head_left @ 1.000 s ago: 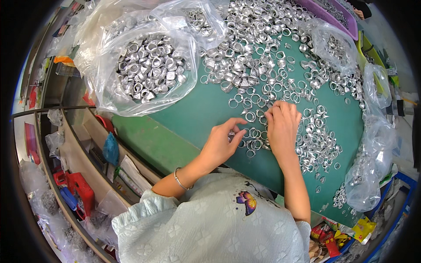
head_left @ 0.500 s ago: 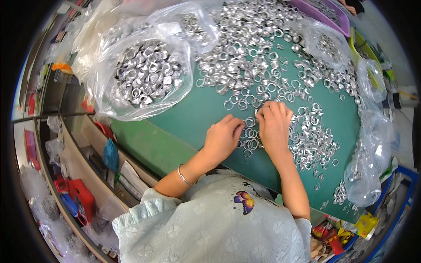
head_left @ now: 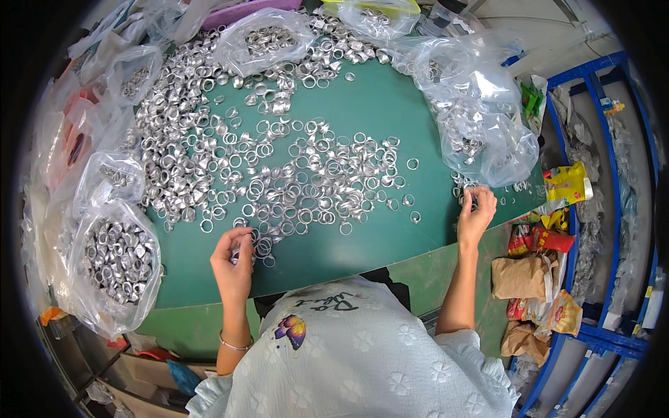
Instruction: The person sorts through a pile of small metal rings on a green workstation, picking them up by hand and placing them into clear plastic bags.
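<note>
Loose silver metal rings (head_left: 327, 167) are spread over the green tabletop (head_left: 362, 251). My left hand (head_left: 233, 268) is at the near left edge of this spread, its fingers bent toward the thumb and closed on a metal ring (head_left: 253, 235) at the fingertips. Far to the right, my right hand (head_left: 475, 217) rests by a small group of rings (head_left: 456, 182) near the table's right end. Its thumb and fingers curl together in a pinch; whatever is between them is too small to make out.
An open clear bag of chunky rings (head_left: 118, 261) stands at the left. A dense heap (head_left: 181, 125) lies behind the spread. Another bag of rings (head_left: 268, 42) is at the back, and a clear bag (head_left: 481, 132) lies at the right. Blue shelving (head_left: 606, 209) stands beyond the table.
The view has turned to the right. My right hand has left the middle of the rings for the small group at the right end. My left hand stays beside the spread.
</note>
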`<state>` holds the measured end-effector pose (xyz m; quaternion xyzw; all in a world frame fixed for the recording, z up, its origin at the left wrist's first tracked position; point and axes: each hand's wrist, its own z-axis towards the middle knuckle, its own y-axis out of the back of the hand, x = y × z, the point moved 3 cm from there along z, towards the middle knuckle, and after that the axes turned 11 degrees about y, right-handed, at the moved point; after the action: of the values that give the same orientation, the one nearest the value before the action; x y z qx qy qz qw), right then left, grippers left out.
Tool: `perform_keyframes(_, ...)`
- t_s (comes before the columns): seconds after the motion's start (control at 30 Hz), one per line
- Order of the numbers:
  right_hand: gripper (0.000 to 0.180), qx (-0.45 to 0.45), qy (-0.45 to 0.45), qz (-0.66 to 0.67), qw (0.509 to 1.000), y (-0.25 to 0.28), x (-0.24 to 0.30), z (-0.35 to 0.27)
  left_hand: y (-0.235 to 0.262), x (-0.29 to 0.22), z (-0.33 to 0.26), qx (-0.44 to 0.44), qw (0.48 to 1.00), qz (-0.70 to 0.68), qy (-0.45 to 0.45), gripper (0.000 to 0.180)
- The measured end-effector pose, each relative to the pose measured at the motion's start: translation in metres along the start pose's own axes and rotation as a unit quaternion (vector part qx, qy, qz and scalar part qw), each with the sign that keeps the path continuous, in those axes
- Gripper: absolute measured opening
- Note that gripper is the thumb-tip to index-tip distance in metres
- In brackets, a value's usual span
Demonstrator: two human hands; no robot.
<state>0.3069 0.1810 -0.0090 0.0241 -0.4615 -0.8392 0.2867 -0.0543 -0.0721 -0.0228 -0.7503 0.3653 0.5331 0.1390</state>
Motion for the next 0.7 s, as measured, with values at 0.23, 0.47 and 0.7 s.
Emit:
perform_keyframes(0.23,0.018,-0.03,-0.009,0.123,0.992,0.006,0.056,0.008,0.006,-0.006,0.011,-0.082,0.969,0.129,-0.194,0.024)
perform_keyframes(0.47,0.04,0.284,0.353,0.411,0.791,-0.071,0.276,0.039,0.009,-0.021,0.041,-0.129,0.928,0.308,-0.164,0.03)
perform_keyframes(0.7,0.047,0.359,0.468,0.304,0.748,-0.099,0.295,0.028,0.011,-0.018,0.02,-0.065,0.936,0.296,-0.18,0.013)
